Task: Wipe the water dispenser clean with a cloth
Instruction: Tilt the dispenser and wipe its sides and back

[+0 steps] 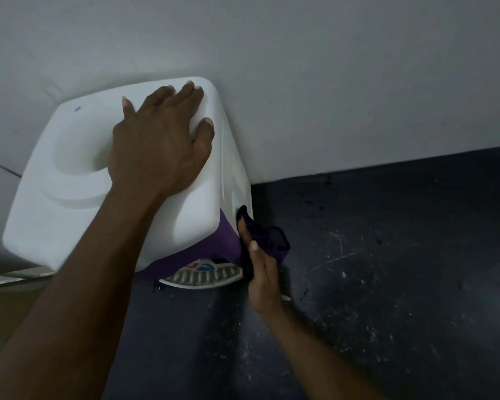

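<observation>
dispenser (70, 183): on dark counter (387, 269), against far wall | left hand (159, 142): flat on its top, fingers straight, holding nothing | right hand (261, 272): grips bunched cloth (267, 239), pressed to dispenser's right side at near corner

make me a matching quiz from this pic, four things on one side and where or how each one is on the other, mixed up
1 left hand
2 cloth
3 drip tray
4 counter

a dark and scratched
b against the right side of the dispenser
c flat on its white top
d below its purple front

Pairs: 1-c, 2-b, 3-d, 4-a
</observation>
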Available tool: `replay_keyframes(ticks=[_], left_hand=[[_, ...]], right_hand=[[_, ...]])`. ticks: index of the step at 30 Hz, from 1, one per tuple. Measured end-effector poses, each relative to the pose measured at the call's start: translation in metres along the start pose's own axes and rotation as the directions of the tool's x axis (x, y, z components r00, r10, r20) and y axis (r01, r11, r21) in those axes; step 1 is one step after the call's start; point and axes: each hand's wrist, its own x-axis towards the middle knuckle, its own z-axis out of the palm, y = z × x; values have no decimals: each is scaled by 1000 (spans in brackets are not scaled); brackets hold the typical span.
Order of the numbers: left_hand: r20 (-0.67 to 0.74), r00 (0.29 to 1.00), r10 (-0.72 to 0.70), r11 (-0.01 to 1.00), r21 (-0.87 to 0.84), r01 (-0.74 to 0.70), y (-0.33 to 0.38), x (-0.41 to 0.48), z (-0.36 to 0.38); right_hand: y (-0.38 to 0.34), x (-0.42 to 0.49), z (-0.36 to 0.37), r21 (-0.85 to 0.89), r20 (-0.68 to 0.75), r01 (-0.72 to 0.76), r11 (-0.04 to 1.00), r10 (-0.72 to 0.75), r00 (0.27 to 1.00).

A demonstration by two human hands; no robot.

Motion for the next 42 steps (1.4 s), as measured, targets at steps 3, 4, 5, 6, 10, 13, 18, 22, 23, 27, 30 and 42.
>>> replay_keyframes(ticks=[3, 4, 5, 6, 10, 13, 18, 22, 23, 27, 30, 42], left_hand=[[-5, 1000, 9, 1000, 6, -9, -2, 1, 2], [-10, 1000, 11, 1000, 8, -11, -2, 1, 2], [-13, 1000, 7, 1000, 9, -7, -2, 1, 2], [-14, 1000, 4, 1000, 10, -4, -2, 1, 2], [-16, 1000, 7, 1000, 8, -6, -2, 2, 3], [-18, 1000, 4, 1000, -5, -5, -3, 2, 3], [-33, 999, 11, 1000, -27, -11, -2, -1, 1], [-55, 998, 12, 998, -66, -16, -1, -5, -1], [-61, 998, 17, 997, -73, -22, -2, -5, -1], [-97, 995, 11, 985, -171, -28, -7, -6, 2], [-151, 988, -11, 950, -310, -36, -8, -9, -1], [16, 987, 157, 142, -990, -6, -50, -54, -46]], right_hand=[[21, 6, -9, -55, -46, -75, 996, 73, 996], [25, 8, -11, -66, -52, -99, 993, 96, 994], [30, 10, -14, -68, -54, -128, 989, 125, 991], [33, 13, -17, -68, -59, -158, 985, 154, 986], [37, 30, -30, -165, -66, -262, 951, 254, 965], [37, 35, -30, -210, -68, -300, 930, 293, 954], [12, 14, -20, -251, -97, -246, 936, 229, 969], [-21, -9, 3, -168, -134, -157, 973, 135, 982], [-30, -12, 10, -158, -141, -127, 979, 105, 984], [-77, -28, 36, -87, -169, 37, 996, -52, 984], [-107, -42, 53, -43, -196, 143, 989, -149, 969], [-187, -62, 132, 25, -158, 367, 930, -359, 920]])
